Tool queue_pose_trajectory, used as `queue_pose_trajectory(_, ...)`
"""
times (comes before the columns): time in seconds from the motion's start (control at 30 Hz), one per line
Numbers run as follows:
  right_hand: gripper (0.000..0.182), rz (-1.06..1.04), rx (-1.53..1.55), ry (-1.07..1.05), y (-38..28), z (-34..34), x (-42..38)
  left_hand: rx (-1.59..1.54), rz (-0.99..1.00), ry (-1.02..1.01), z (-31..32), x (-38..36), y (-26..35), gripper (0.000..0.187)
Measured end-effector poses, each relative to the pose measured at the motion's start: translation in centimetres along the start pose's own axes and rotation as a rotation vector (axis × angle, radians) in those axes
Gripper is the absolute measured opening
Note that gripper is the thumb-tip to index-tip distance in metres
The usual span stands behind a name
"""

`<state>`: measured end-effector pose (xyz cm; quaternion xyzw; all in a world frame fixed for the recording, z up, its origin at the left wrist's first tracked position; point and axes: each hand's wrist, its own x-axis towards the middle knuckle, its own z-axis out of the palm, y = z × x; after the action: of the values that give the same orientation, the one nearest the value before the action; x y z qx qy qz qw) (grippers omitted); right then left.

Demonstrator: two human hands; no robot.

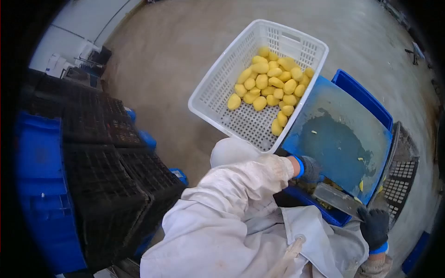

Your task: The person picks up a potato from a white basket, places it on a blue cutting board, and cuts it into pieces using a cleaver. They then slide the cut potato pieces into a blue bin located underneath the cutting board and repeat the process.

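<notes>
My right hand [374, 228], in a dark glove with a blue cuff, is closed round the handle end of a broad-bladed knife [338, 197]. The blade lies along the near edge of a wet blue cutting board [301, 132], over a blue bin [337, 216]. At the board's near left corner is my left hand [310, 169], also gloved; its fingers point down and are mostly hidden. A few pale potato scraps [361, 186] lie on the board. Left of it, a white perforated crate [199, 103] holds many peeled yellow potatoes [261, 81].
Stacked black crates [104, 204] and a blue crate [44, 194] stand on the left. A blue tub [364, 99] sits behind the board. A black crate [402, 178] is to its right, on the wet floor [157, 60].
</notes>
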<state>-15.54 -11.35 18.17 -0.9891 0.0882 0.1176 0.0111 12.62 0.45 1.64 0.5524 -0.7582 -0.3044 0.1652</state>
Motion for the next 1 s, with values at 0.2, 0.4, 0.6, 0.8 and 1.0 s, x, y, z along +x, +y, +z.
queue_pose_trajectory(0.2,0.015,0.749,0.723,0.215,4.0,5.2,-4.8,-0.822,-0.064,-0.050,-11.0,-6.2,-9.5,0.036)
queue_pose_trajectory(0.4,0.014,1.295,1.283,0.361,2.6,10.5,0.1,-1.136,-1.066,0.332,-6.8,-7.3,-27.0,0.069)
queue_pose_trajectory(0.6,0.009,1.275,1.219,0.272,0.9,12.8,1.3,-0.462,-1.170,0.410,1.1,-1.3,-27.1,0.079)
queue_pose_trajectory(0.8,0.008,1.201,1.161,0.258,0.0,12.6,1.6,-1.570,-0.833,0.601,4.4,-5.8,-30.0,0.044)
queue_pose_trajectory(1.0,0.018,0.969,0.931,0.326,0.4,14.3,1.0,-1.963,-0.243,0.668,-9.0,-6.3,-22.4,0.050)
